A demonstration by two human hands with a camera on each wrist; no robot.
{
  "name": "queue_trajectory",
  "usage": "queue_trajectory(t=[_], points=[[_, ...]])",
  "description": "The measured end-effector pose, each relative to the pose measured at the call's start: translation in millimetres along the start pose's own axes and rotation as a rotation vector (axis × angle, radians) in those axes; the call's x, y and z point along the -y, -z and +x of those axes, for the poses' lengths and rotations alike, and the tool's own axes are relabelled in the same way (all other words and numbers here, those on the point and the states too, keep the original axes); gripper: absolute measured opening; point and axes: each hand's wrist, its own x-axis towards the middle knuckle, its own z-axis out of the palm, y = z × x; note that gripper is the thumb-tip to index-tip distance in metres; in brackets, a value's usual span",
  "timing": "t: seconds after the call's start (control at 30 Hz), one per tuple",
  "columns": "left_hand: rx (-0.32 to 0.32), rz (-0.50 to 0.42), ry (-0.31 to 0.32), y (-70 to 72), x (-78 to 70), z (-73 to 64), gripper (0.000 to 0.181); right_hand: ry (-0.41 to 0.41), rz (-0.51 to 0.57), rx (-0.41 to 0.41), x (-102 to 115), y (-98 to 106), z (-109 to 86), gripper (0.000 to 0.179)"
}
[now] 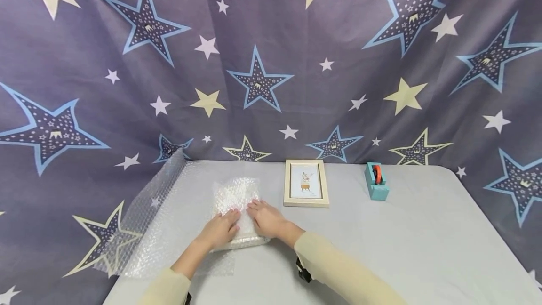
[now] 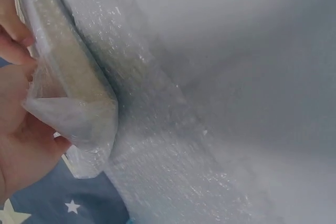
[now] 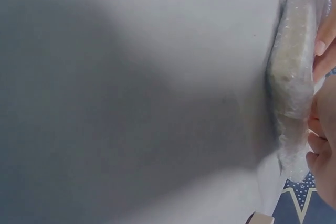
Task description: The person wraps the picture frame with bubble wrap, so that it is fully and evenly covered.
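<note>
A flat, rectangular bundle in bubble wrap (image 1: 237,192) lies on the table left of the middle. Through the wrap's side a pale beige edge (image 2: 79,69) shows in the left wrist view; what is inside cannot be made out fully. My left hand (image 1: 220,229) rests on the near left part of the bundle, fingers extended over its top. On the right part my right hand (image 1: 267,219) presses with its fingers pointing inward. A loose length of bubble wrap (image 1: 165,229) runs out from under the bundle to the left. The bundle's side also appears in the right wrist view, beside the fingers (image 3: 323,51).
A light gold picture frame (image 1: 288,187) with a small flower picture lies behind and right of the bundle. Farther right stands a teal tape dispenser (image 1: 378,192) with a red-orange roll. The wrap hangs past the table's left edge. A star-patterned cloth (image 1: 296,27) covers the back.
</note>
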Motion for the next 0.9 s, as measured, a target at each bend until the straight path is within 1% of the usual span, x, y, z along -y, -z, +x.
queue_trajectory(t=[0.13, 0.23, 0.37, 0.5, 0.6, 0.73, 0.83, 0.9], points=[[-0.025, 0.009, -0.008, 5.7, 2.8, 5.2, 0.046, -0.019, 0.046, -0.021, -3.5, 8.6, 6.5, 0.042], [-0.025, 0.008, 0.002, 10.2, 4.4, 7.1, 0.046, -0.019, 0.074, -0.023, -5.0, 13.2, 10.0, 0.044], [-0.007, 0.027, 0.011, 12.5, 6.0, 5.0, 0.047, -0.008, 0.11, 0.008, -3.3, 14.4, 10.6, 0.045], [-0.014, 0.028, 0.008, 11.0, 6.9, 2.6, 0.047, -0.008, 0.115, 0.046, -0.8, 11.1, 8.8, 0.045], [-0.015, 0.001, 0.015, 11.5, 7.2, 5.0, 0.046, -0.015, 0.105, 0.065, -0.2, 9.4, 7.7, 0.046], [0.006, -0.066, 0.065, 14.2, 4.0, 8.6, 0.047, -0.017, 0.118, 0.077, -0.7, 6.9, 4.6, 0.048], [0.008, -0.089, 0.098, 14.6, 1.0, 7.9, 0.046, -0.027, 0.206, 0.054, -1.5, 5.1, 0.1, 0.049], [-0.013, -0.104, 0.105, 14.9, 0.0, 6.5, 0.044, -0.052, 0.29, 0.012, -2.3, 6.1, -3.1, 0.049]])
